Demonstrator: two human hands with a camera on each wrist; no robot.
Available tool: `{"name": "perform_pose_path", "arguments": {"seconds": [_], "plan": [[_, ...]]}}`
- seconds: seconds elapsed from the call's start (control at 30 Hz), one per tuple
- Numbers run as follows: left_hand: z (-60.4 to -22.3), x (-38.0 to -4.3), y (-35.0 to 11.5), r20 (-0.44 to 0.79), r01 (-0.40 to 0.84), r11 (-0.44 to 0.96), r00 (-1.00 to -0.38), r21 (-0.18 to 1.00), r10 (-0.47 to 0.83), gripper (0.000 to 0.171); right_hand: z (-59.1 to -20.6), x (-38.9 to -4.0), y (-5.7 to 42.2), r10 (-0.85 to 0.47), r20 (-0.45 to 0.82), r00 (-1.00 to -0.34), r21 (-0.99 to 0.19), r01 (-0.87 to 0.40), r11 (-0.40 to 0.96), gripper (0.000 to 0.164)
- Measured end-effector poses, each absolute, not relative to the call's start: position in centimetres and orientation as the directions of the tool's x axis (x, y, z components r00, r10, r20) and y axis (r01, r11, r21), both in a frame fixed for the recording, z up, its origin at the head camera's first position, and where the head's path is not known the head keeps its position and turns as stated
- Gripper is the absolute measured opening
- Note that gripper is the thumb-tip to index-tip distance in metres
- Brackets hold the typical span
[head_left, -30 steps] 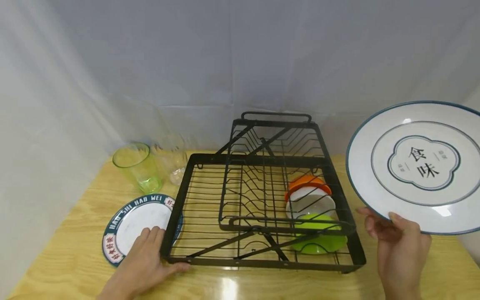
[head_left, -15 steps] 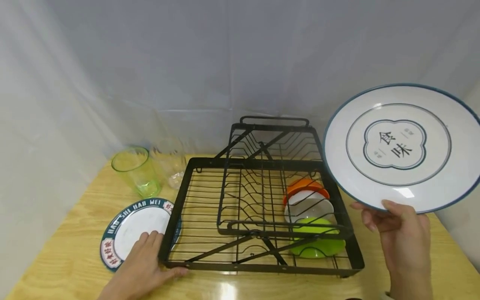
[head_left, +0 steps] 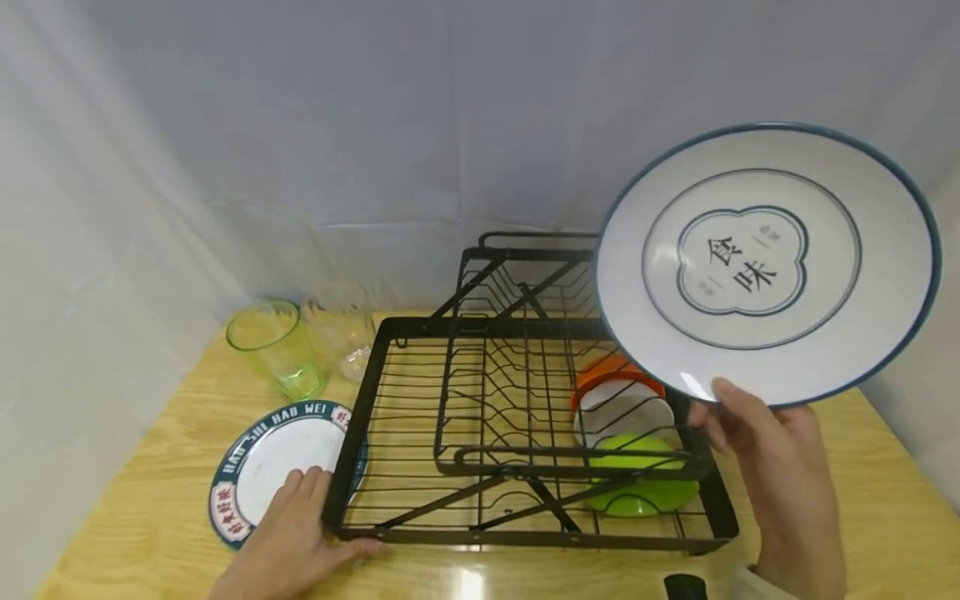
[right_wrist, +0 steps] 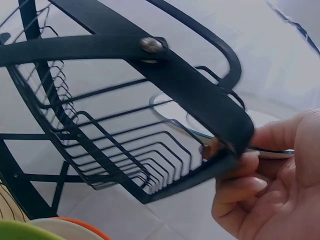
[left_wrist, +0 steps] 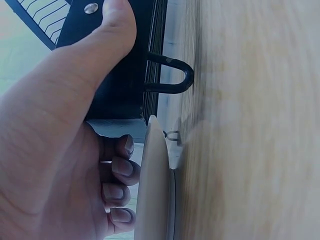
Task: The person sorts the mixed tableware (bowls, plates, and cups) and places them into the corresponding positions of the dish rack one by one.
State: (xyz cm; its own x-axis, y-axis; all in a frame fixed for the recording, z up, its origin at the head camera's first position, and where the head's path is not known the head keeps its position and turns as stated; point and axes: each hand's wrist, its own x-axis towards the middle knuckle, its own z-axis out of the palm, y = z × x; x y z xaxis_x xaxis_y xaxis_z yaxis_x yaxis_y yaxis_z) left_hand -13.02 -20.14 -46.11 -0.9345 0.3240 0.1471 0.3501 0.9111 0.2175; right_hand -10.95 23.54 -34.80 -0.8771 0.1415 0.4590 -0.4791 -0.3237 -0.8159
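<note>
My right hand (head_left: 783, 475) pinches the lower rim of a large white plate (head_left: 832, 342) with a blue edge and two dark characters. The plate is held up, tilted to face the head camera, over the right end of a black two-tier dish rack (head_left: 525, 538). In the right wrist view the pinching fingers are right beside the upper tier's corner (right_wrist: 235, 135). My left hand (head_left: 288, 533) grips the rack's front left corner, thumb (left_wrist: 120, 25) on the front face and fingers around the side. A smaller green-rimmed plate (head_left: 292, 458) lies flat on the table, partly under that hand.
An orange bowl (head_left: 600, 371), a white bowl (head_left: 622, 410) and a green bowl (head_left: 637, 493) stand in a row in the lower tier's right side. A green cup (head_left: 273, 346) and a clear glass (head_left: 341, 329) stand behind the small plate. A pale curtain (head_left: 337, 125) hangs behind.
My right hand has carried the large plate up and to the left, from beside the rack to over its right end. The left hand has kept its grip on the rack's corner.
</note>
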Motion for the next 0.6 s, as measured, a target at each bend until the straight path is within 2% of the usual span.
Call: {"name": "perform_pose_path", "arguments": {"seconds": [0.13,0.27,0.43,0.6], "plan": [[-46.1,-13.0,-20.1,0.139,0.341,0.914,-0.938,0.219,0.317,0.096,-34.4,-11.1,22.7,0.249,0.407,-0.879,-0.846,-0.465,-0.260,0.022],[-46.0,-12.9,-20.1,0.129,0.336,0.915,-0.941,0.222,0.314,0.099,-34.1,-11.2,21.9,0.346,0.358,-0.867,-0.858,-0.452,-0.244,0.023],[-46.0,-13.0,-20.1,0.143,0.347,0.910,-0.936,0.228,0.321,0.103,-34.2,-11.4,21.5,0.359,0.382,-0.852,-0.831,-0.486,-0.269,0.021],[-46.1,-13.0,-20.1,0.122,0.337,0.912,-0.941,0.234,0.316,0.106,-34.4,-11.5,21.6,0.334,0.394,-0.856,-0.844,-0.481,-0.237,0.022]]}}
